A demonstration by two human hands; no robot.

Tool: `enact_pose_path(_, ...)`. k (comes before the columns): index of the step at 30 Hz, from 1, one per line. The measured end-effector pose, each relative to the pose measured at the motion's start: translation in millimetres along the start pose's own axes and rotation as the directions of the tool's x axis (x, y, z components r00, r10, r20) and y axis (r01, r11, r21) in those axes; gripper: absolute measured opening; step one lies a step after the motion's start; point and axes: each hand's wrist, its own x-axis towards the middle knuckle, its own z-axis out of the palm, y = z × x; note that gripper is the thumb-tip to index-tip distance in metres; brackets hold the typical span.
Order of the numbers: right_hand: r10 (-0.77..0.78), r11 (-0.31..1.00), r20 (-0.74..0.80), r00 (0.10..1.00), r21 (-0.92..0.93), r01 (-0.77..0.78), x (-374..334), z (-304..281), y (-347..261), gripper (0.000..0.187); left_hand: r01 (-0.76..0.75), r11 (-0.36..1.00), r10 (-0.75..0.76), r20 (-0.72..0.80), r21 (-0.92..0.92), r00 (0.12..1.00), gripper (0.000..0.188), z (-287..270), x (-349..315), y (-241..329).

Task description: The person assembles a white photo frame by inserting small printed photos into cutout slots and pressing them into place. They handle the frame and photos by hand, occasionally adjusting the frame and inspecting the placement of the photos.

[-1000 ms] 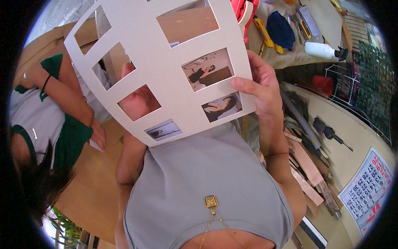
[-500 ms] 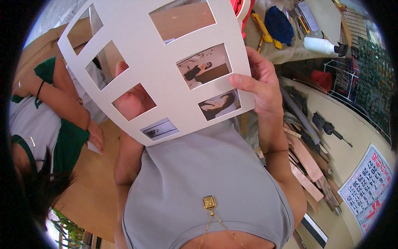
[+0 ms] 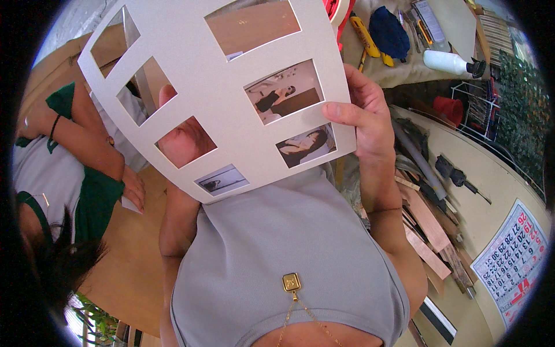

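Observation:
A white multi-window photo mat (image 3: 199,75) is held up tilted before my chest. Photos show in three of its windows: a person in black (image 3: 284,92), a dark-haired person (image 3: 306,146) and a small bluish picture (image 3: 222,180). Other windows look straight through. My right hand (image 3: 367,113) pinches the mat's right edge, thumb on the front and fingers behind. Behind the mat's left part is my left hand (image 3: 186,144), bearing it from the back; its palm side and one fingertip show through two windows, and the other fingers are hidden.
To the left, another person's arm (image 3: 87,133) rests by a brown board (image 3: 133,254). At upper right a cloth-covered surface bears a yellow cutter (image 3: 364,37), a blue cloth (image 3: 388,33) and a white spray bottle (image 3: 445,62). Wood strips (image 3: 428,225) and a calendar (image 3: 514,263) are at right.
The mat has shifted very slightly to the left at its left side. Both hands keep their places on it.

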Motion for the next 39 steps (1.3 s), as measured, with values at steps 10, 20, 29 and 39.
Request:
enact_pose_path(10,0.007,1.000,0.004,1.000,0.008,-0.007,0.8,-0.4,0.8,0.058,-0.003,1.000,0.003,-0.001,0.002,1.000,0.038,-1.7,0.8,0.1)
enact_pose_path(20,0.002,1.000,0.001,1.000,0.005,-0.002,0.8,-1.3,1.6,0.056,0.001,1.000,-0.001,0.001,0.001,1.000,0.039,-2.9,0.9,0.8)
enact_pose_path(29,-0.006,1.000,-0.002,1.000,0.007,0.006,1.8,-1.6,2.4,0.055,0.003,1.000,-0.003,-0.001,-0.008,1.000,0.039,-3.5,-0.1,0.2)
enact_pose_path(39,-0.041,0.999,0.023,0.999,0.020,0.040,0.8,-2.3,2.0,0.048,0.015,1.000,-0.015,0.001,-0.001,1.000,0.039,-3.2,-2.0,2.0)
